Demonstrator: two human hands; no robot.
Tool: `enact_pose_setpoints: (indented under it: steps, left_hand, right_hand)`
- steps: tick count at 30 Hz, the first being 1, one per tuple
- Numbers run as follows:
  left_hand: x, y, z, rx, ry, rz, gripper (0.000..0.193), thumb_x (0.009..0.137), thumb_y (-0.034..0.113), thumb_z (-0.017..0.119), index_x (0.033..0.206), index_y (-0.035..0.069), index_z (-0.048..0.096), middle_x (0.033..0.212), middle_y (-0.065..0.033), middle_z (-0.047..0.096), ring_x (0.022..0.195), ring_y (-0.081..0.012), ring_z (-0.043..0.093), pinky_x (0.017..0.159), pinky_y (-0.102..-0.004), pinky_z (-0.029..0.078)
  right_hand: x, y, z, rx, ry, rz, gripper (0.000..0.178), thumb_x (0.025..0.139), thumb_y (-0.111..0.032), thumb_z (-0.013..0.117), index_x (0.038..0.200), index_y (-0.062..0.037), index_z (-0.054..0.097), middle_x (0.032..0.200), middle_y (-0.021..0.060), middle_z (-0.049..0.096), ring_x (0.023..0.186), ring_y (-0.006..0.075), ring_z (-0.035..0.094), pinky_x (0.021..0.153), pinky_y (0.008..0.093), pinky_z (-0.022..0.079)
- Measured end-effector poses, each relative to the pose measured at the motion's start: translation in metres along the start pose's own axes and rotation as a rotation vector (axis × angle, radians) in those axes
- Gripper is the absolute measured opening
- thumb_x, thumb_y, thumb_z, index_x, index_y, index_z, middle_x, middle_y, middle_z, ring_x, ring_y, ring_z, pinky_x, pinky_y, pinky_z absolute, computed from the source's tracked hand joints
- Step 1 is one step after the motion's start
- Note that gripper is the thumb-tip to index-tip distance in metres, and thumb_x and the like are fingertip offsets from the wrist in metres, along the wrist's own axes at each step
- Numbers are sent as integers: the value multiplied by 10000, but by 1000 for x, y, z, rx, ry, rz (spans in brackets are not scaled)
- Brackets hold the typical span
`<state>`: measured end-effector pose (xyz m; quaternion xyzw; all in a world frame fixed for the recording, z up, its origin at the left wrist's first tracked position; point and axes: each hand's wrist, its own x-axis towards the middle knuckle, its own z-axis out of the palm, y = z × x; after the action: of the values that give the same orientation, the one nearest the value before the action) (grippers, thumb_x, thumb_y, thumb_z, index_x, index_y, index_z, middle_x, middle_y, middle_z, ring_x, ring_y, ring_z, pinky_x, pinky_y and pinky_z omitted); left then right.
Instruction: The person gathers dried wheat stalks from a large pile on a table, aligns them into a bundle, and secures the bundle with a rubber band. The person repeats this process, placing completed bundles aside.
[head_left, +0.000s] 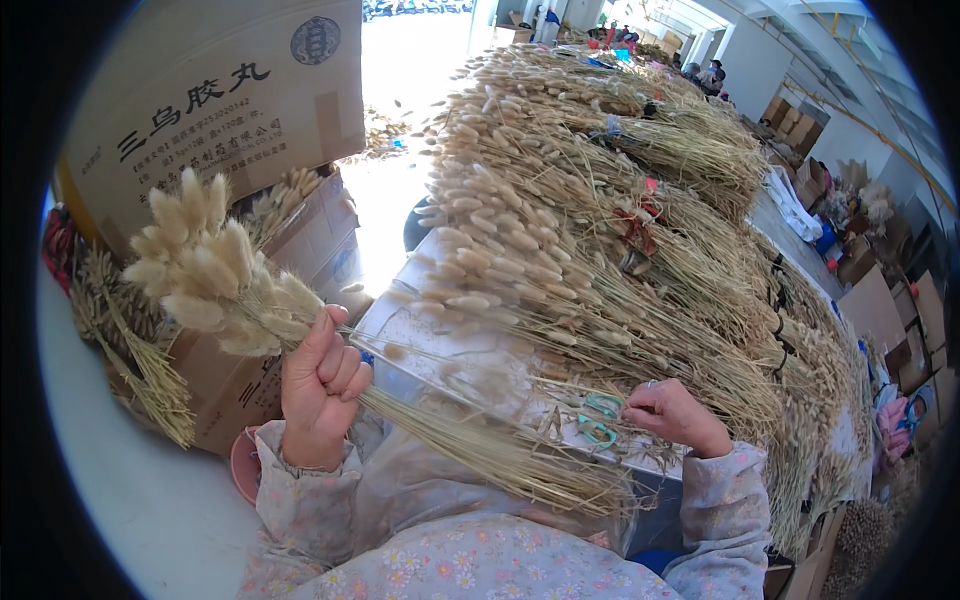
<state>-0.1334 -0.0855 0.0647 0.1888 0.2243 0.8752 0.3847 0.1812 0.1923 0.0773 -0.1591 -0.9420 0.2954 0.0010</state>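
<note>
My left hand (325, 385) is closed round the stems of a bunch of dried bunny-tail grass (215, 265). Its fluffy cream heads point up and left, and the long stems slant down to the right across my lap. Over the near table edge, my right hand (680, 415) has its fingers curled together; whether they pinch a thin stem cannot be made out. Just left of those fingers lie scissors with green handles (604, 440), partly among loose stems. Large piles of the same grass (600, 270) cover the table (395, 325), heads mostly to the left.
At my left stand a large printed cardboard box (220, 110) and a smaller carton (310, 235) with more grass. Another bundle (140, 370) hangs beside them, above a pink bucket (243, 465). Open cartons (880, 310) line the right side. People (712, 75) are at the far end.
</note>
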Motion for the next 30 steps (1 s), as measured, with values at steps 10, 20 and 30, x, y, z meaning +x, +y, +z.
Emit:
enact_pose_setpoints:
  steps: [10,20,30]
  left_hand:
    - [-15,20,-24,-16,-195,66,185,1010,224,426,1021,72,530,490,66,198,394,-50,163,371,-229,204]
    - [-24,22,-30,1,-352,32,246,1023,227,375,1034,49,544,483,63,198,392,-58,165,376,-238,205]
    - [-19,18,-25,-8,-291,2,235,1018,219,394,1041,44,549,481,67,204,395,-58,163,382,-237,203]
  right_hand:
    - [-38,42,5,-515,-400,281,125,746,-177,656,798,-64,670,760,161,644,741,358,625,643,453,491]
    - [42,14,11,-256,75,-31,172,815,-203,640,919,-69,670,820,127,657,761,319,634,667,409,505]
    - [79,36,78,-515,97,84,116,800,-203,634,806,-87,635,805,102,604,768,312,614,626,441,493]
